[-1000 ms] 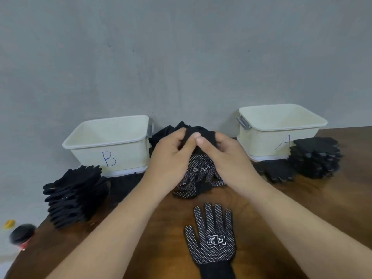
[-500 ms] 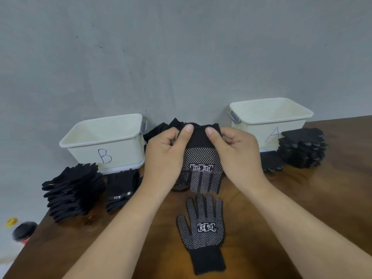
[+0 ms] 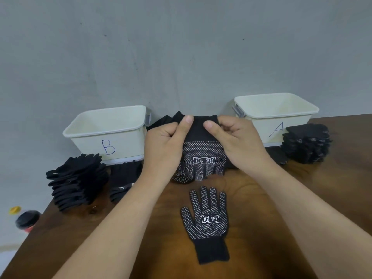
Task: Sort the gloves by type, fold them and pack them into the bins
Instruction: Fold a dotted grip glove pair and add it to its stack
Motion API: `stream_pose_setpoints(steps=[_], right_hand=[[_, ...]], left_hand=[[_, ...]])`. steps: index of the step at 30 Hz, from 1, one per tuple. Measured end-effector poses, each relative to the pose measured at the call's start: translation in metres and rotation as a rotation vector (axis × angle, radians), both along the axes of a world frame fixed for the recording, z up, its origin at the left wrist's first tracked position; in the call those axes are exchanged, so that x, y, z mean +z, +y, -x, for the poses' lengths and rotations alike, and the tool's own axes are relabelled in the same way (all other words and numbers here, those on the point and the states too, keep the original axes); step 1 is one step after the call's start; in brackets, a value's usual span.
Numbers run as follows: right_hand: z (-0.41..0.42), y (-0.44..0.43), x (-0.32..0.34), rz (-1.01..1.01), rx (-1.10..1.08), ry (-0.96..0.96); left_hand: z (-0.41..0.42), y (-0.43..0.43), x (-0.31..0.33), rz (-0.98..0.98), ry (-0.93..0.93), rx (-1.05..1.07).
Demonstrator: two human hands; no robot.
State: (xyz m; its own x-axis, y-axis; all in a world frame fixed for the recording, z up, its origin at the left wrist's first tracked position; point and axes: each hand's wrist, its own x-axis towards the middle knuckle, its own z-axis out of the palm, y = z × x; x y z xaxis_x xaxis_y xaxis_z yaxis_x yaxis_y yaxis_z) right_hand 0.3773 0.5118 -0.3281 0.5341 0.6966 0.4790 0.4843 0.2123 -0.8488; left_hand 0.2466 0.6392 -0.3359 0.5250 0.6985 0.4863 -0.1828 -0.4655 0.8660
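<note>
Nearest the onlooker, a black knit glove (image 3: 206, 220) with white grip dots lies flat on the wooden table (image 3: 332, 198), dotted side up, cuff toward the person and fingers pointing away; a white printed label sits at its centre.

Just beyond it, between the two forearms, a second dotted glove (image 3: 202, 156) of the same kind hangs cuff-up with its fingers down, the tips at or just above the table (contact cannot be judged). The left hand (image 3: 163, 150) pinches the left side of its cuff between thumb and curled fingers, and the right hand (image 3: 235, 141) pinches the right side likewise, so the cuff is stretched between the two thumbs.

To the left, a stack of plain black gloves (image 3: 76, 182) stands near the table edge, with a single black glove (image 3: 124, 182) bearing small white lettering beside it. To the right, a stack of dotted gloves (image 3: 306, 143) stands in front of the bin marked A (image 3: 281, 115).

Farther back, the bin marked B (image 3: 124, 146) stands on the left. Between the two bins, behind the hands, lies a loose heap of black gloves (image 3: 165, 119). A grey wall (image 3: 181, 57) closes the view.
</note>
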Motion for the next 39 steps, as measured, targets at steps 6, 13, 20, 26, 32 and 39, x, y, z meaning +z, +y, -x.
stream_pose_setpoints(steps=[6,13,20,26,32,39], right_hand=[[-0.013,0.015,-0.019,0.063,0.051,0.087],[-0.023,0.032,-0.047,0.036,-0.021,0.251],[-0.027,0.041,-0.070,0.048,-0.075,0.186],[-0.017,0.033,-0.078,0.077,-0.053,0.226],[-0.011,0.018,-0.095,0.103,-0.068,0.202],[0.008,-0.009,-0.124,0.079,-0.038,0.246]], left_hand=[[0.018,0.027,-0.049,0.058,0.157,0.109],[0.059,0.043,-0.143,-0.098,0.528,0.046],[0.061,0.040,-0.150,-0.155,0.594,-0.002],[0.063,0.040,-0.150,-0.107,0.586,-0.015],[0.064,0.039,-0.148,-0.102,0.568,-0.008],[0.066,0.038,-0.149,-0.028,0.562,0.046]])
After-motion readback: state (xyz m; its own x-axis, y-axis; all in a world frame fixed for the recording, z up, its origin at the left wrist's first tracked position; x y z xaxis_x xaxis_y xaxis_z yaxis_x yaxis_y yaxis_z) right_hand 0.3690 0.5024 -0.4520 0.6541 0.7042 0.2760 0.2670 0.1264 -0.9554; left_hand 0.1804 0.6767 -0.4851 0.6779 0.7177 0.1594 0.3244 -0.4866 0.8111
